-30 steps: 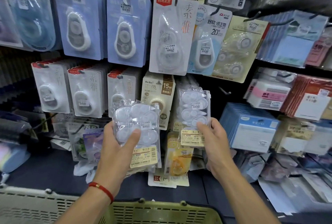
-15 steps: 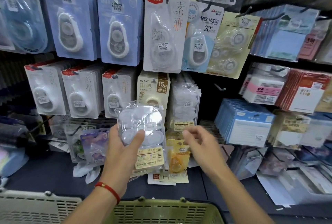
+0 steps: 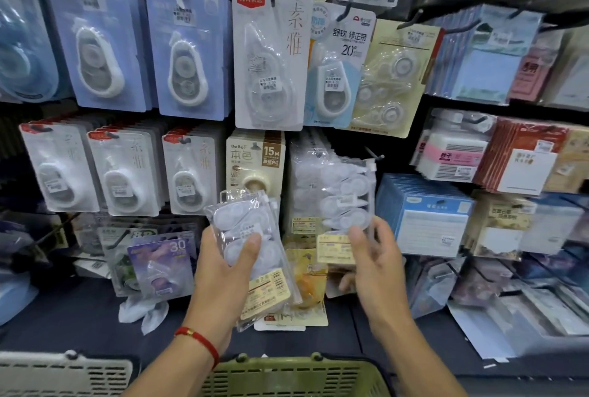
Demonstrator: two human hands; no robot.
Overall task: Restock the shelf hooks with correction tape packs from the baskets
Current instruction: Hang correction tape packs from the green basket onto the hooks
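Nearest, a green basket and a pale basket sit at the bottom edge. Above them the left hand grips a clear correction tape pack, thumb curled across its front. The right hand, empty half a second ago, now has its fingers closed on the lower edge of another pack, raised toward the bare hook at the shelf's middle row. Whether that pack is already threaded cannot be told. Judging by this, one pack is being hung and the left-hand pack comes next.
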